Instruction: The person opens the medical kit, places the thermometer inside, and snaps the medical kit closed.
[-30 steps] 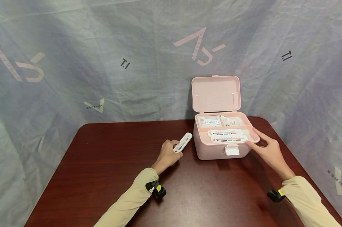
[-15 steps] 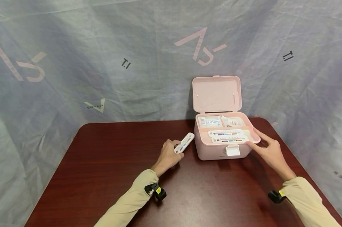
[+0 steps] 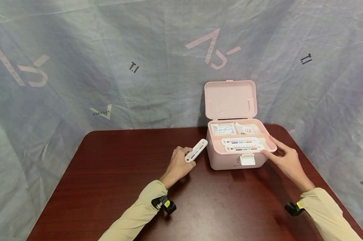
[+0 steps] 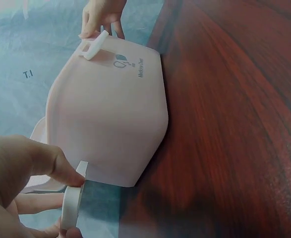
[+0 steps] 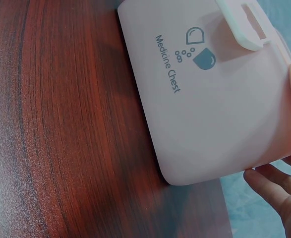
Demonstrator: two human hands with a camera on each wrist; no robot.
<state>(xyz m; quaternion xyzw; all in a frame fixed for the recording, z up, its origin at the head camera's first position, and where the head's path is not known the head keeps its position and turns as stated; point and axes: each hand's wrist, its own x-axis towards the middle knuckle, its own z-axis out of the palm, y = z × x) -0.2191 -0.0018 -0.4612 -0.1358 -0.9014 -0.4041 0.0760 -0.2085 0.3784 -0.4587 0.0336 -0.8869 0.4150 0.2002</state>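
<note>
Inside the pink box [image 3: 224, 161], only the head view shows two thermometers [image 3: 240, 141].

"medicine chest" on box [image 5: 204, 124], "surgical" on packet [image 3: 224, 130], "t.i", "planner" on backdrop [image 3: 169, 93]

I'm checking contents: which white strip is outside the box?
The strip in the left hand; the other two strips lie inside the pink box.

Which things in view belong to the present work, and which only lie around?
For the work:
white strip, held by the left hand
pink box, held by the right hand
two similar strips inside, probably

Only lying there:
Surgical packet
packet beside it
</note>
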